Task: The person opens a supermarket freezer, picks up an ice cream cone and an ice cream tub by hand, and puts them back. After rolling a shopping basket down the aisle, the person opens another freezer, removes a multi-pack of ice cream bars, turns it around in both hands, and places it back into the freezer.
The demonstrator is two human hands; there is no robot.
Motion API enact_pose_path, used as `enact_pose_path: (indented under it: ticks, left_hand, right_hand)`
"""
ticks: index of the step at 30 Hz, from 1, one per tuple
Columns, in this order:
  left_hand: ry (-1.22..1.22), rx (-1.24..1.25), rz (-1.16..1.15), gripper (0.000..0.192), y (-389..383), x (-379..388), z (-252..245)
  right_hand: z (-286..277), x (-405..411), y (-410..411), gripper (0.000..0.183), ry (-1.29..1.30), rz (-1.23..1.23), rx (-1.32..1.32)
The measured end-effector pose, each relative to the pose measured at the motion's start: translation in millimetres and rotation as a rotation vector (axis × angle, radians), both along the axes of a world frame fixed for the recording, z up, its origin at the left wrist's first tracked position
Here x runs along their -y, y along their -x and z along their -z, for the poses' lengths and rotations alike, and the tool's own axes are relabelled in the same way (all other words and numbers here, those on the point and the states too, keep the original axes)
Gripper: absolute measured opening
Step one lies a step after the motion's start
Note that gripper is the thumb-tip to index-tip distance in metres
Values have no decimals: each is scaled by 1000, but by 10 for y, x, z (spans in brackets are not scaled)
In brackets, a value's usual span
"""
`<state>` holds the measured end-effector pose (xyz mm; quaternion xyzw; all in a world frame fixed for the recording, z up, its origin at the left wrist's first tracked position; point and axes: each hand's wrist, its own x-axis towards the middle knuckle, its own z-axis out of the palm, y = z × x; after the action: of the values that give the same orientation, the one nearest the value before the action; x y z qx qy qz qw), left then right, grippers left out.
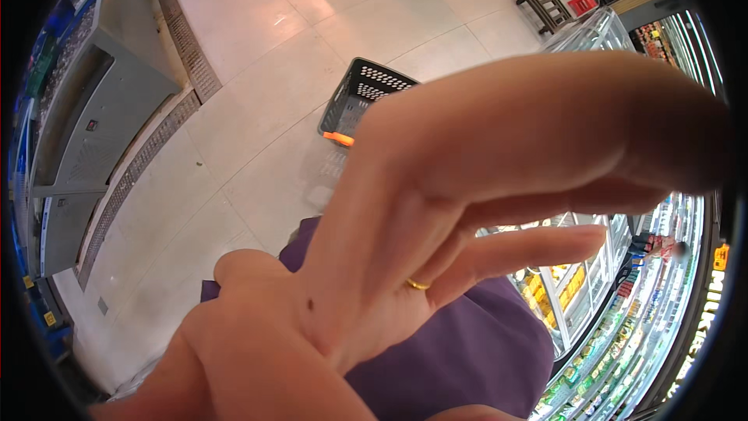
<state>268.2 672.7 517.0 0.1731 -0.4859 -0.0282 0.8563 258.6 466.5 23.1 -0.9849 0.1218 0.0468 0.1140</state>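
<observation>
Very close to the lens, what looks like my left hand fills the middle, its fingers bent towards the right. No object shows in it. One finger stands apart from the upper ones and another bears a gold ring. The foremost finger runs into dark shadow at the right rim, so its tip is unclear. A sliver of skin at the bottom edge may belong to my right hand. Purple clothing lies below. Beyond the hand, a black shopping basket with an orange handle is partly hidden.
Pale floor tiles spread around the basket. Grey metal cabinets stand left, beside a floor grate. Refrigerated shelves and a glass-topped display case line the right, with a person beyond. A trolley stands at upper right.
</observation>
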Motion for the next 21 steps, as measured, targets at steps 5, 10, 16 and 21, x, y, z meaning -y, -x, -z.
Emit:
enact_pose_path:
  ticks: [5, 10, 16, 21]
  left_hand:
    - [119, 38, 7, 31, -433, 820, 21]
    - [248, 71, 4, 32, -866, 1679, 77]
    - [275, 48, 78, 34, -1296, 2303, 73]
    - [225, 23, 109, 36, -1907, 2524, 198]
  right_hand:
    - [-440, 441, -426, 51, -3, 25, 58]
    - [-507, 954, -837, 51, 5, 33, 115]
    - [110, 1082, -1229, 50, -81, 129, 133]
    - [220, 1118, -1618, 49, -74, 116, 82]
